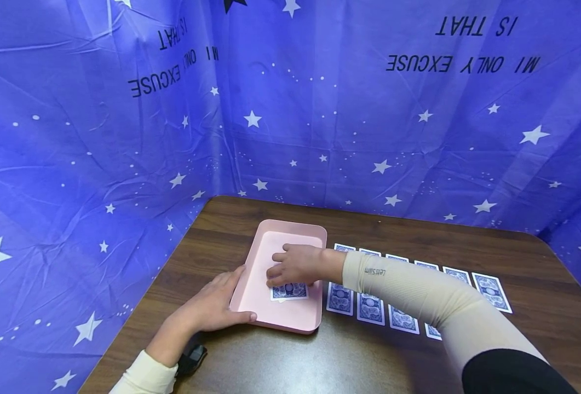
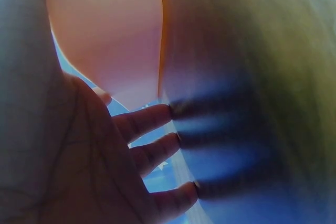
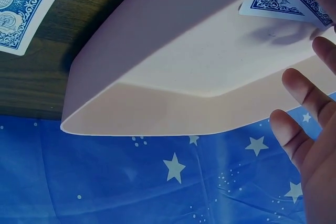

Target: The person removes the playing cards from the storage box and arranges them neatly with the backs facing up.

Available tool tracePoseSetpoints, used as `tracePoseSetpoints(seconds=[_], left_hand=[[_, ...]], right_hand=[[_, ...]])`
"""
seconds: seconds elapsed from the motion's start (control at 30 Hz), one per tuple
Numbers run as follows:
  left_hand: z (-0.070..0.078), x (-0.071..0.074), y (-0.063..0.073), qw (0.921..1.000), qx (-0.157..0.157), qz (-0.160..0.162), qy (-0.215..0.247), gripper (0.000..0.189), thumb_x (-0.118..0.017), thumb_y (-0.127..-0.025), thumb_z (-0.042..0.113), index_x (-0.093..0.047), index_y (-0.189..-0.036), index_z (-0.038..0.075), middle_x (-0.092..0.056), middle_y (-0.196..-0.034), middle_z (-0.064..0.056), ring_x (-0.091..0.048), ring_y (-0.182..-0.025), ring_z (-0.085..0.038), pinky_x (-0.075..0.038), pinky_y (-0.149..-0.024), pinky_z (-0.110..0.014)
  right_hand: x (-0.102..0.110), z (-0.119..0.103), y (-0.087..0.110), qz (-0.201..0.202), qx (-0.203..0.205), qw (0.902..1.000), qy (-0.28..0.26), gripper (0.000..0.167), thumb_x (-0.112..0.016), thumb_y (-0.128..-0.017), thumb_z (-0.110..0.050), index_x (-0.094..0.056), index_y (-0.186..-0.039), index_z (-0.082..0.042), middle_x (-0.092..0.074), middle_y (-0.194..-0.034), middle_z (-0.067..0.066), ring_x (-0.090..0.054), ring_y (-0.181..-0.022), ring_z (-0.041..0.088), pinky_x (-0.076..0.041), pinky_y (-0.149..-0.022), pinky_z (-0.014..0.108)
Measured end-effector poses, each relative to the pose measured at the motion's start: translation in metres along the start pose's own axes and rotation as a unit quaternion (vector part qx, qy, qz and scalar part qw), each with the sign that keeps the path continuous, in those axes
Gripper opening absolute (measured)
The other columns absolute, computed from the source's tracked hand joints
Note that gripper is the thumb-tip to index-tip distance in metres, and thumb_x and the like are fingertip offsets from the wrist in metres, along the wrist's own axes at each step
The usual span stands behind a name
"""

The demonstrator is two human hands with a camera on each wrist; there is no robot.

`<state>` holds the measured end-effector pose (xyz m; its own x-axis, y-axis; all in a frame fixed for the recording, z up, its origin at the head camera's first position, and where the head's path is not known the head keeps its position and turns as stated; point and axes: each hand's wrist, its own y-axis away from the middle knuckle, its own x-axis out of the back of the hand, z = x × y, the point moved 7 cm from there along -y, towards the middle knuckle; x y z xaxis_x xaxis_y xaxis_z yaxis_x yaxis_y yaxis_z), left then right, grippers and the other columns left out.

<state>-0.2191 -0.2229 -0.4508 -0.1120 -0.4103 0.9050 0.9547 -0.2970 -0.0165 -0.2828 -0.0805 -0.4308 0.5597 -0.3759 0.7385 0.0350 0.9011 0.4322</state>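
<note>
A pink tray [image 1: 290,323] stands on the table, with a blue-backed playing card [image 1: 289,292] face down inside it. A pale edge beneath that card may be another card. My right hand [image 1: 295,264] reaches over the tray, its fingers spread and loosely extended, the index fingertip at the card's edge. In the right wrist view the card [image 3: 278,3] lies beside the hand [image 3: 320,156]; the thumb is mostly hidden. My left hand [image 1: 216,301] rests against the tray's left side and near corner, thumb by the front rim, fingers fairly straight.
Right of the tray, face-down cards [image 1: 340,300] lie in two rows on the wooden table [image 1: 369,361], partly hidden under the right forearm. Another card [image 1: 491,292] ends the far row. A blue curtain with stars [image 1: 320,109] hangs behind and at the left.
</note>
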Motion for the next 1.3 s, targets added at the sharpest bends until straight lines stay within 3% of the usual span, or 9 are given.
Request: tracePoseSetpoints(seconds=[0.43, 0.8, 1.3], left_hand=[[0.0005, 0.0003, 0.0002, 1.0000, 0.006, -0.004, 0.000, 0.115, -0.071, -0.075, 0.069, -0.025, -0.156, 0.002, -0.045, -0.147, -0.020, -0.041, -0.134, -0.039, -0.036, -0.108, -0.054], [0.0014, 0.0008, 0.0003, 1.0000, 0.005, -0.006, 0.002, 0.115, -0.071, -0.075, 0.069, -0.024, -0.156, 0.002, -0.045, -0.147, -0.021, -0.041, -0.134, -0.039, -0.036, -0.108, -0.054], [0.0014, 0.0009, 0.0003, 0.9999, 0.006, -0.009, 0.000, 0.115, -0.071, -0.075, 0.069, -0.024, -0.156, 0.002, -0.044, -0.147, -0.021, -0.041, -0.135, -0.039, -0.036, -0.109, -0.054]], right_hand=[[0.0009, 0.0001, 0.0030, 0.006, -0.004, 0.9999, -0.015, 0.102, -0.090, -0.068, -0.043, -0.034, -0.153, -0.038, -0.046, -0.143, -0.013, -0.045, -0.117, 0.014, -0.047, -0.088, 0.035], [-0.0020, 0.0034, 0.0078, -0.009, -0.026, 0.9996, -0.005, 0.108, -0.087, -0.069, -0.050, -0.026, -0.156, -0.038, -0.034, -0.155, -0.011, -0.046, -0.122, 0.018, -0.049, -0.091, 0.039], [-0.0025, 0.0014, 0.0073, -0.030, -0.014, 0.9960, -0.084, 0.107, -0.090, -0.069, -0.042, -0.028, -0.155, -0.042, -0.036, -0.154, -0.012, -0.043, -0.126, 0.016, -0.045, -0.099, 0.042]])
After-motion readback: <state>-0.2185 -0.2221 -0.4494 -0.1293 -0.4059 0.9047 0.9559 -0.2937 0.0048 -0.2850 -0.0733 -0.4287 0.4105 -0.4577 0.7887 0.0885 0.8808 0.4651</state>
